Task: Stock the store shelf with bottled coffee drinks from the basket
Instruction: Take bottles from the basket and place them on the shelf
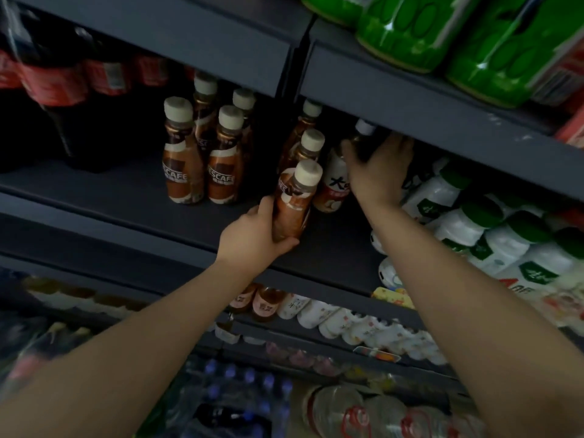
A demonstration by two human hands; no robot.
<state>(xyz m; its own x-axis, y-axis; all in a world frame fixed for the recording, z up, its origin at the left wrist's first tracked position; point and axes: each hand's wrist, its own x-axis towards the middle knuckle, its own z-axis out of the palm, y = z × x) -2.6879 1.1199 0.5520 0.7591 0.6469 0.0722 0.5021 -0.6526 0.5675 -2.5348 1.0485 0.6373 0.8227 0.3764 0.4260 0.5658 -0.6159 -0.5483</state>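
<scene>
My left hand (257, 235) grips a brown coffee bottle (294, 200) with a cream cap, held tilted at the front of the dark shelf (126, 197). Behind it stand two more coffee bottles (308, 147) in a row. A group of several coffee bottles (202, 153) stands to the left on the same shelf. My right hand (379, 165) reaches deeper in and grips a dark bottle with a white cap (363, 134), just under the upper shelf's edge. A white bottle with a red label (333, 184) stands between the two hands. No basket is in view.
Cola bottles (57, 83) fill the shelf's left end. White bottles with green caps (474, 222) crowd the right. Green packs (442, 33) sit on the shelf above. Lower shelves hold small white bottles (347, 320), and water bottles (240, 390) lie at the bottom.
</scene>
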